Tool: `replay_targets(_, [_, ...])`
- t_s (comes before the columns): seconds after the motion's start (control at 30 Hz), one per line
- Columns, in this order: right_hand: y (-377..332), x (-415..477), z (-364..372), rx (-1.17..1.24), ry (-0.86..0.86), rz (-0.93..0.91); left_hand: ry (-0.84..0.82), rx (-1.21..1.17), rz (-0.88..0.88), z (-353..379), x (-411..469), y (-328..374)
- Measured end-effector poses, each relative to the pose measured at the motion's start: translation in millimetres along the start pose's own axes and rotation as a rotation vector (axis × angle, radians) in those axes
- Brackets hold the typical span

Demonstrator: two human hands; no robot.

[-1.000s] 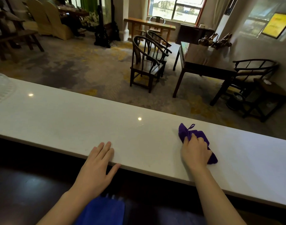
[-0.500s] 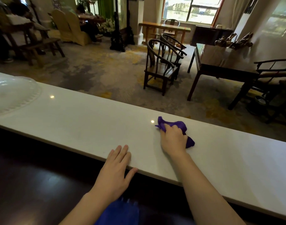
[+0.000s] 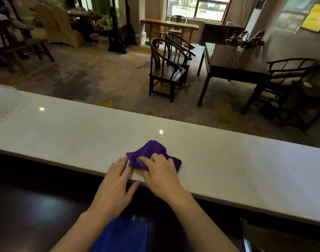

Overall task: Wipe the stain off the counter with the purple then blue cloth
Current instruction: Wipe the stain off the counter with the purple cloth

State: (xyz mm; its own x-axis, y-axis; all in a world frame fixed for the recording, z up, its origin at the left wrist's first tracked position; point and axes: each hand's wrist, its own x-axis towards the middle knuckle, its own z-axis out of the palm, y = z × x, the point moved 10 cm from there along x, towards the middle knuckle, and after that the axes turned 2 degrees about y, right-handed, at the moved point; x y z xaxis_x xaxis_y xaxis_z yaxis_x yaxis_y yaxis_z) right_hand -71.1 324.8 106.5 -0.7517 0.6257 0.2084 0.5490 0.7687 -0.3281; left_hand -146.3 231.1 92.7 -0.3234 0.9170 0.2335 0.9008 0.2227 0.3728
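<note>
A clear domed cover (image 3: 4, 104) sits at the white counter's (image 3: 246, 160) far left, the left hand (image 3: 117, 186) lies flat with fingers spread at its near edge, fingertips touching the purple cloth (image 3: 153, 151) which the right hand (image 3: 159, 175) presses down with curled fingers, the blue cloth (image 3: 122, 235) lying below on the dark ledge, and wooden chairs (image 3: 166, 70) standing on the carpet beyond.

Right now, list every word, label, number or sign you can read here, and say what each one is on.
No text here can be read.
Yellow framed sign on the wall at upper right: any writing is too blurred to make out.
Purple cloth, blue cloth and white counter: no label or print visible.
</note>
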Motion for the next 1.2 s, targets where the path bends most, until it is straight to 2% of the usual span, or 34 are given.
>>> replay_targets(0.2, [26.1, -54.1, -22.2, -0.064, 0.056, 0.069, -0.003, 0.009, -0.022, 1.4, 0.8, 0.4])
replay_targets(0.4, [95.3, -89.3, -57.0, -0.166, 0.088, 0.291, -0.005, 0.016, -0.037, 1.3, -0.1, 2.0])
replay_targets(0.53, [151.0, -109.1, -86.1, -0.223, 0.170, 0.455, -0.006, 0.020, -0.042, 1.5, -1.4, 1.8])
replay_targets(0.83, [226.1, -93.1, -111.1, -0.172, 0.233, 0.782, 0.009, 0.006, -0.044, 2.8, -2.1, -3.1])
replay_targets(1.0, [236.3, -61.4, -105.6, -0.169, 0.234, 0.833, 0.009, -0.007, -0.040, 4.2, -1.8, -3.6])
replay_targets(1.2, [220.9, -18.7, -81.1, -0.148, 0.192, 0.791, 0.016, -0.019, -0.042, 4.3, 0.1, -2.9])
